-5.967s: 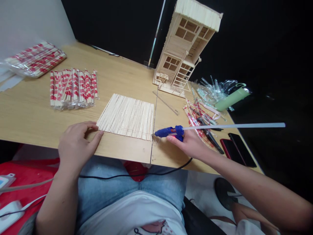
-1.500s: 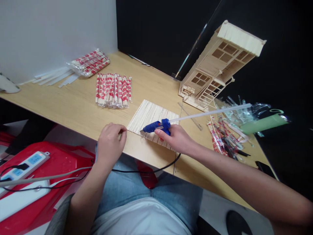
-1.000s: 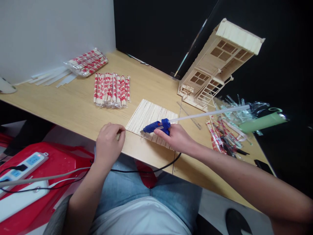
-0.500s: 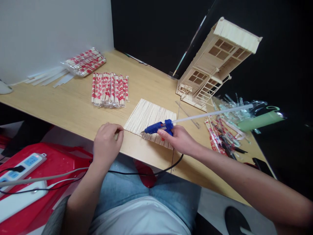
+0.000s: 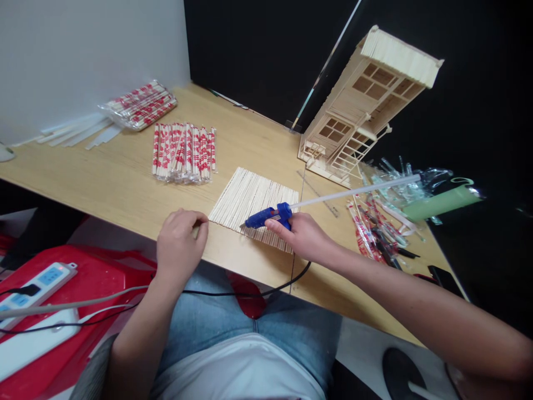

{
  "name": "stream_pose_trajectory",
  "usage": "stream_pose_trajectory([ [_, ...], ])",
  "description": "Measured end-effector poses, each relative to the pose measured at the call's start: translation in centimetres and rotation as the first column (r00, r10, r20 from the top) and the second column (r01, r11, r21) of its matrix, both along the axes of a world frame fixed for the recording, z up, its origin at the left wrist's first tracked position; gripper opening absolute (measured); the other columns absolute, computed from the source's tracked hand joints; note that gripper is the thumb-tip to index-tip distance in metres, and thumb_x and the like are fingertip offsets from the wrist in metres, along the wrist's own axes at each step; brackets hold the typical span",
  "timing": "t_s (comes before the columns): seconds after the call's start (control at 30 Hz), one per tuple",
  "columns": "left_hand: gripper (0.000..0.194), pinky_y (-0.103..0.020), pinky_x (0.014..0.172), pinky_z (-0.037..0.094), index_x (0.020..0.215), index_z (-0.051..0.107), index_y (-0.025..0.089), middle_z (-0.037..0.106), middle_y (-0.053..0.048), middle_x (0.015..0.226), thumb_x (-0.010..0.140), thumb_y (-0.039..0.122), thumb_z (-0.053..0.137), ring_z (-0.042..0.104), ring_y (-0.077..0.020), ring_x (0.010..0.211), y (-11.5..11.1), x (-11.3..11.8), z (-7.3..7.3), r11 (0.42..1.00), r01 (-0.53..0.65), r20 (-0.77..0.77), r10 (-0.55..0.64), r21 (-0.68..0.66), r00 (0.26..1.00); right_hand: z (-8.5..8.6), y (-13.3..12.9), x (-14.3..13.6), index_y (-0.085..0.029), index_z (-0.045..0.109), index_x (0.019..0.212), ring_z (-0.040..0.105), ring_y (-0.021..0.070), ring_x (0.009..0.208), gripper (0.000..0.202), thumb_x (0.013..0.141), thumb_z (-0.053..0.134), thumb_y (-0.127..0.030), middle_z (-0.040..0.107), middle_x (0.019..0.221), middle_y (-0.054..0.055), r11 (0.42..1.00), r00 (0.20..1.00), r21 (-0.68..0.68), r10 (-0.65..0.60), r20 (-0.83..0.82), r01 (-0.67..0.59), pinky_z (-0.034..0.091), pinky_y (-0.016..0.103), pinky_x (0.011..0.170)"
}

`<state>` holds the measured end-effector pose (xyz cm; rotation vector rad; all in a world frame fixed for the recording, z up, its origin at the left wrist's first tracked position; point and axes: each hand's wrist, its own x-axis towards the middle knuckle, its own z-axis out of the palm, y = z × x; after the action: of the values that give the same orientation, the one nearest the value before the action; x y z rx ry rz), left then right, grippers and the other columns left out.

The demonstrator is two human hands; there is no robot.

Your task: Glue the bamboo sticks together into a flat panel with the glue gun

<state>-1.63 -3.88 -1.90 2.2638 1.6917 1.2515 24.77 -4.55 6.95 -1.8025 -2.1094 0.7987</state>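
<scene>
Right hand [image 5: 306,236] clamped on blue glue gun [image 5: 264,216], nozzle [image 5: 243,225] over near edge of stick panel [image 5: 250,194]; panel flat on table [image 5: 120,180]. Left hand [image 5: 181,236] apart, curled by panel's near-left corner, can't tell if holding anything. Model house [image 5: 352,108] beyond panel, to its right.

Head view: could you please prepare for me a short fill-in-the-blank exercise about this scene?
1. The right hand holds a glue gun whose body is coloured ____.
2. Seen by the person, the red-patterned packets lie to the ____ of the wooden model house.
3. The power strip lies on a surface coloured ____.

Missing words: blue; left; red.
</scene>
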Motion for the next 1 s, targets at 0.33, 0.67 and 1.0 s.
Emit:
stream_pose_trajectory([
  [0.33,0.010,-0.038,0.082,0.050,0.085,0.063,0.022,0.069,-0.005,0.082,0.093,0.022,0.056,0.065,-0.0247,0.083,0.0,0.0,0.0,1.000,0.001,-0.007,-0.001,0.019,1.000,-0.1,-0.3,0.5,-0.018,0.080,0.097,0.065,0.0227,0.077,0.045,0.098,0.052,-0.053,0.072,0.078,0.006,1.000,1.000,0.024,0.006,-0.002,-0.006,0.043,0.030,0.072],
  [0.67,0.010,-0.037,0.081,0.050,0.085,0.063,0.022,0.069,-0.005,0.082,0.093,0.023,0.056,0.065,-0.0250,0.083,0.1,-0.1,-0.2,1.000,0.001,-0.013,-0.001,0.024,1.000,-0.3,-1.1,1.4,-0.016,0.071,0.077,0.058,0.0181,0.064,0.053,0.093,0.052,-0.062,0.064,0.065,0.003,0.994,0.989,-0.089,-0.078,-0.125,0.067,0.040,0.029,0.062],
  [1.0,0.009,-0.037,0.081,0.051,0.086,0.063,0.021,0.069,-0.005,0.082,0.093,0.022,0.057,0.064,-0.0249,0.082,0.1,-0.1,-0.2,0.999,0.009,-0.016,-0.008,0.044,1.000,-0.3,-1.0,1.2,-0.017,0.069,0.074,0.058,0.0187,0.065,0.054,0.094,0.049,-0.062,0.061,0.063,0.002,0.999,0.997,-0.028,-0.042,-0.060,0.041,0.039,0.029,0.064],
])
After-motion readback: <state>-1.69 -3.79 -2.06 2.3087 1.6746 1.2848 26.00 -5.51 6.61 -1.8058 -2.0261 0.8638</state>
